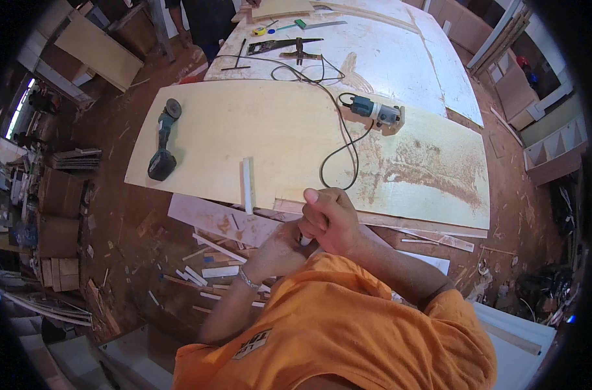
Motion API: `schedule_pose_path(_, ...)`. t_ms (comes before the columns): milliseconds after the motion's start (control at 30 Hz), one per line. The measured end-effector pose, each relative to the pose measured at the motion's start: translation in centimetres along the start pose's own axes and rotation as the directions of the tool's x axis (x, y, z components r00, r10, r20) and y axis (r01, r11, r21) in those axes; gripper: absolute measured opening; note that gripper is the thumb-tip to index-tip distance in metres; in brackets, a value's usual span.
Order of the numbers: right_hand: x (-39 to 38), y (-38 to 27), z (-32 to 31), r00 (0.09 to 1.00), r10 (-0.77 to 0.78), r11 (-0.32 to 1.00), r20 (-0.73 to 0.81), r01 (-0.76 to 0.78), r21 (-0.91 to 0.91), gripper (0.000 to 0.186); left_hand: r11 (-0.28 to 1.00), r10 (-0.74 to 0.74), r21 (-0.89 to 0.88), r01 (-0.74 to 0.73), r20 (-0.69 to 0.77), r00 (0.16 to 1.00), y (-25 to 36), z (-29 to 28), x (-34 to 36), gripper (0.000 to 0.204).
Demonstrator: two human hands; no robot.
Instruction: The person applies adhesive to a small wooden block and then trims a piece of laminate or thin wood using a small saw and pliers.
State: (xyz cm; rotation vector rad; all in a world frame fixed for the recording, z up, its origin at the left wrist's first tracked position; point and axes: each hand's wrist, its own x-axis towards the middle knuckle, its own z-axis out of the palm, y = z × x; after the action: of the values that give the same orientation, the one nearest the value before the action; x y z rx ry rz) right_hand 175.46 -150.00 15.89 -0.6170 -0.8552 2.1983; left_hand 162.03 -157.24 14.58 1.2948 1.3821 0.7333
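Observation:
My right hand point(333, 220) is raised in front of my chest at the near edge of a pale wooden board point(244, 123). Its fingers are curled and the thumb points up; what they hold, if anything, is hidden. Just below and to its left, my left hand point(288, 242) is close against it, partly covered. The left fingers are mostly out of sight behind the right hand. A small pale spot shows between the hands, too small to name. A narrow white strip point(247, 186) lies on the board near my hands.
On the board lie a cordless angle grinder point(164, 141) at left and a corded trim router point(377, 112) at right, its black cable looping nearby. A handsaw point(279, 46) rests farther back. Wood offcuts point(221, 271) litter the floor. Another person point(205, 26) stands at the far left.

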Motion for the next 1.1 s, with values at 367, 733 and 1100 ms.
schedule_pose_path(367, 0.5, 0.6, -4.7, 0.988, -0.113, 0.991, 0.103, 0.12, -0.058, 0.029, 0.997, 0.063, -0.045, -0.063, 0.013, 0.998, -2.5, 1.6, 1.6, 0.045)
schedule_pose_path(733, 1.8, 5.0, -1.6, 0.985, -0.154, 0.647, 0.075, 0.158, -0.746, 0.053, 0.944, 0.328, 0.173, -0.28, -0.552, 0.767, -6.2, 3.5, 1.6, 0.03)
schedule_pose_path(1100, 1.9, 6.4, 0.8, 0.929, -0.115, 0.627, 0.352, 0.342, -0.7, 0.042, 0.906, 0.276, 0.39, -0.164, -0.249, 0.929, -7.6, -0.1, -2.4, 0.04)
